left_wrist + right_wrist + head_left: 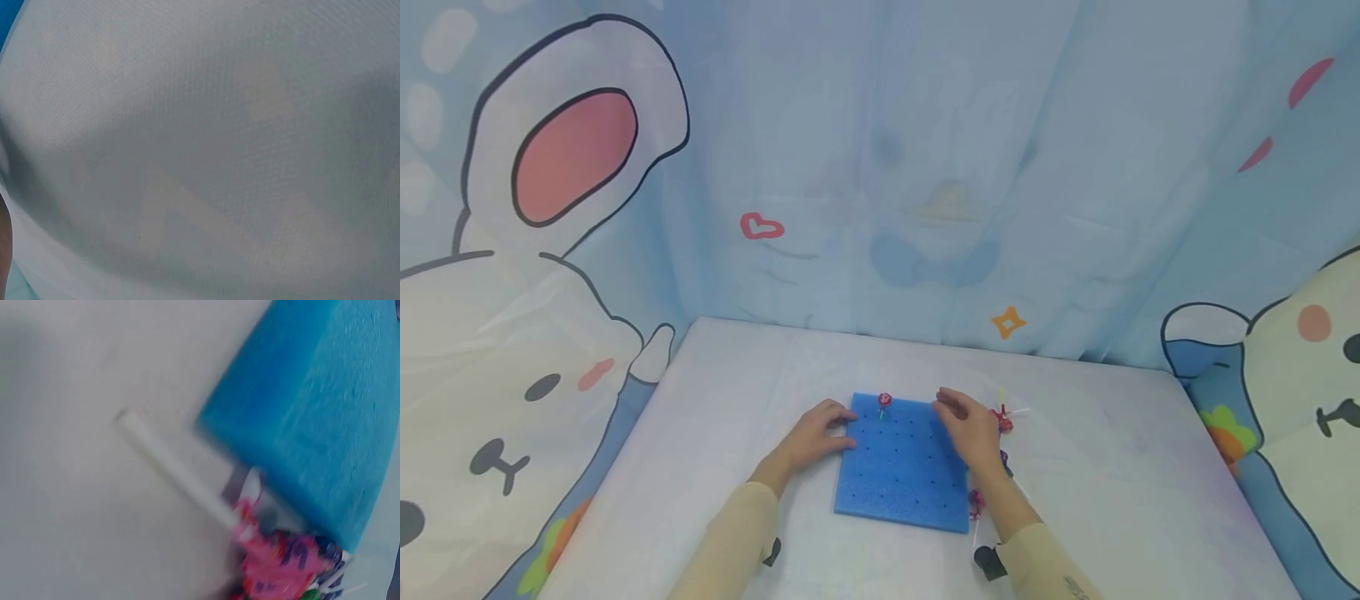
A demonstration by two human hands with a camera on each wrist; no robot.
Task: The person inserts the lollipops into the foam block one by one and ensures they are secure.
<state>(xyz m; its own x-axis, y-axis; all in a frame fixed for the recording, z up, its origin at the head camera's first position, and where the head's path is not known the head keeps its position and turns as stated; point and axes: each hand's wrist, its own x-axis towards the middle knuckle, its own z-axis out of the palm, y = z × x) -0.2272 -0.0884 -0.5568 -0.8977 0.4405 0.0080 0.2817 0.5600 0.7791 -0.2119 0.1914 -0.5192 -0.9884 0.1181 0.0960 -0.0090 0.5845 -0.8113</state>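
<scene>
A blue foam board (887,467) with rows of small holes lies flat on the table. One red-wrapped lollipop (885,401) stands upright near its far edge, stick downward. My left hand (815,433) rests at the board's left edge, thumb and fingers spread apart and touching it. Over the far right corner is my right hand (972,429), fingers slightly bent, with nothing visible between them. Beside the board's right edge lie a pink-wrapped lollipop (275,565), a dark-wrapped lollipop (1004,460) and red-wrapped lollipops (1003,421), partly hidden by the right hand and arm.
The board and lollipops are on a white-covered table (760,367). A light blue curtain (925,167) with cartoon animals hangs behind the table and along both sides. In the left wrist view, mostly blurred white cloth (200,150) shows.
</scene>
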